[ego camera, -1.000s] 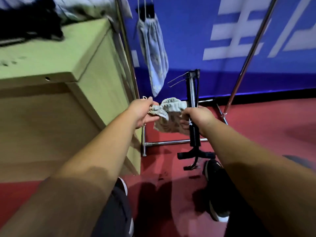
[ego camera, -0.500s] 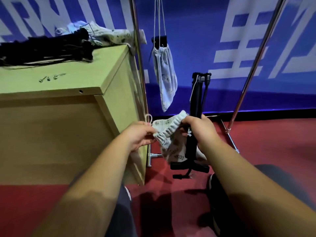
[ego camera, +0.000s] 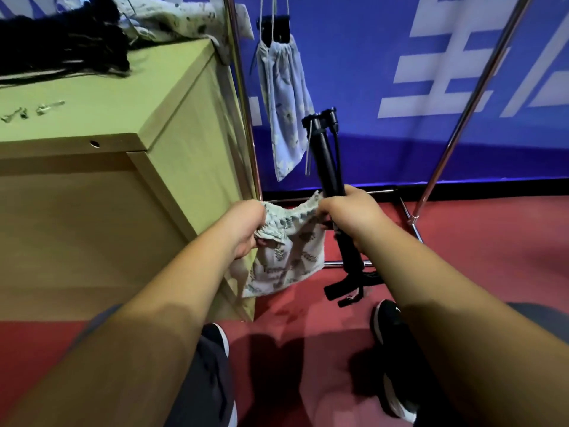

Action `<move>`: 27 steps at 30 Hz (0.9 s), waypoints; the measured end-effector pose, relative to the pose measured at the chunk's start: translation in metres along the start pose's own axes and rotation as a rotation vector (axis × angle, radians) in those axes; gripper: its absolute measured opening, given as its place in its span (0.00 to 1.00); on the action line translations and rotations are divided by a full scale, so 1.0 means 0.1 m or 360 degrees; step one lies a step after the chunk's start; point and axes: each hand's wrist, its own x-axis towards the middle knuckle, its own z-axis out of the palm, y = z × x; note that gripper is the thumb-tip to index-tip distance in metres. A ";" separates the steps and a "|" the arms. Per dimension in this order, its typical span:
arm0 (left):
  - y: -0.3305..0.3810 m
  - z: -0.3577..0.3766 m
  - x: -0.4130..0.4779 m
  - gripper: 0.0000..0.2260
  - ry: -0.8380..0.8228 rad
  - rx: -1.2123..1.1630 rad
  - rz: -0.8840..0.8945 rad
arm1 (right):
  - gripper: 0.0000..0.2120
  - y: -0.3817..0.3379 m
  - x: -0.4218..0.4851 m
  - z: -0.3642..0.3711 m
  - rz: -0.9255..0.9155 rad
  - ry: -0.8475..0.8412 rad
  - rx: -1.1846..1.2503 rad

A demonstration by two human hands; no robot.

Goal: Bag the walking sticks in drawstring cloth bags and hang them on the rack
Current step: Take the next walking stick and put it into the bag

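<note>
My right hand point(ego camera: 351, 215) grips a folded black walking stick point(ego camera: 328, 161) upright, handle end down near the floor, and also pinches the right rim of a leaf-print drawstring cloth bag point(ego camera: 288, 257). My left hand point(ego camera: 244, 228) pinches the bag's left rim, so the gathered mouth is stretched between both hands and the bag hangs below. The stick is outside the bag, to its right. Another pale blue bag point(ego camera: 284, 97) with a stick inside hangs by its cords from the metal rack point(ego camera: 243, 97).
A yellow-green cabinet point(ego camera: 101, 134) stands at the left with more black sticks point(ego camera: 61, 41) and cloth bags point(ego camera: 172, 16) piled on top, plus small screws. The rack's base bars lie on the red floor. A blue banner wall is behind. My shoes are below.
The view has tilted up and nearer. Both hands have spread the bag's mouth wider and the bag now hangs lower; the stick stays upright in my right hand.
</note>
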 end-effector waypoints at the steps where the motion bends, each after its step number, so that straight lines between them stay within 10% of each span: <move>1: 0.01 0.02 0.01 0.20 0.0012 0.0015 -0.0001 | 0.07 -0.01 0.02 0.00 -0.0011 0.0034 -0.0006; 6: -0.05 0.10 0.09 0.04 0.0183 0.0692 0.0310 | 0.07 -0.06 0.02 -0.10 -0.0069 0.0133 0.0025; 16: -0.28 -0.03 0.08 0.05 0.0347 0.1711 0.0684 | 0.07 -0.17 0.03 -0.34 0.0354 -0.0203 0.0910; 27: -0.34 -0.16 0.22 0.09 0.0091 0.1815 0.0684 | 0.06 -0.15 0.11 -0.54 0.0449 -0.0171 0.1442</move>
